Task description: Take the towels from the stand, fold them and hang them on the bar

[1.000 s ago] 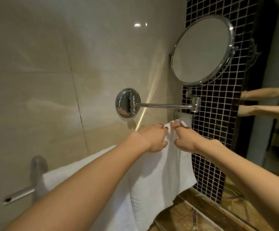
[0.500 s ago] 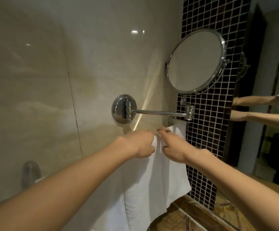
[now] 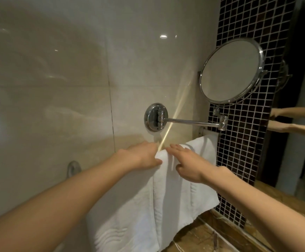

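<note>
Two towels drape the hidden wall bar, touching: a left towel (image 3: 119, 219) and a right towel (image 3: 182, 197), below a round mirror (image 3: 231, 71). The left hand (image 3: 144, 155) pinches the right towel's top edge; the right hand (image 3: 186, 164) rests on it, fingers straight.

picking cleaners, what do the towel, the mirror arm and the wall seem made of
The towel: likely cotton terry, matte white, with raised wavy weave. The mirror arm: polished chrome-look metal, showing sharp reflections. The wall: glossy beige ceramic or stone tile, judging by light glints and a grout line.
</note>
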`<state>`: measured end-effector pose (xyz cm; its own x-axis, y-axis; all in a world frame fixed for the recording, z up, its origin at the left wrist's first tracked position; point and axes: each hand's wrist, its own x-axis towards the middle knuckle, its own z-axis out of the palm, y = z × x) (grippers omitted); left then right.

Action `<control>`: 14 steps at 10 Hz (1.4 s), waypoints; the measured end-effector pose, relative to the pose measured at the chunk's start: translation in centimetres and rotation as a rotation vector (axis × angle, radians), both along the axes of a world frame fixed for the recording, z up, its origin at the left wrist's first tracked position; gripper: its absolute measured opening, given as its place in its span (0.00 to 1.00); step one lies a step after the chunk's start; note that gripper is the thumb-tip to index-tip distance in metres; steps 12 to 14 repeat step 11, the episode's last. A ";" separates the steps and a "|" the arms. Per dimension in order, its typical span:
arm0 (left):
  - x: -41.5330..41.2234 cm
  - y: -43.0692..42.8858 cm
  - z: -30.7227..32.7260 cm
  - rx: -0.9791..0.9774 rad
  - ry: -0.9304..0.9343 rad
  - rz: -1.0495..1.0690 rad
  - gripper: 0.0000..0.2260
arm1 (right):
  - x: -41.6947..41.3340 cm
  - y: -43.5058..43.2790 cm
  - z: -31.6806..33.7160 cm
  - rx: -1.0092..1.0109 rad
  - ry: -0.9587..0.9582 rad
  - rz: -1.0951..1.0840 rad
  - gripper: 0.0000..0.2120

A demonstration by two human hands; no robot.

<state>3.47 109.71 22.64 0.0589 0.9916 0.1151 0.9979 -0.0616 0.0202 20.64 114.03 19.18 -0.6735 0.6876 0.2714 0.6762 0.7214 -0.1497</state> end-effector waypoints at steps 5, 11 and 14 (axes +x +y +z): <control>-4.1 -7.2 -1.3 0.087 -0.084 0.129 0.12 | -3.8 -7.2 -0.9 -0.008 -0.052 0.086 0.37; -5.2 -16.1 -0.2 0.644 -1.508 0.013 0.09 | 3.4 -17.3 -1.3 -0.489 0.834 -0.216 0.21; -5.2 -16.1 -0.2 0.644 -1.508 0.013 0.09 | 3.4 -17.3 -1.3 -0.489 0.834 -0.216 0.21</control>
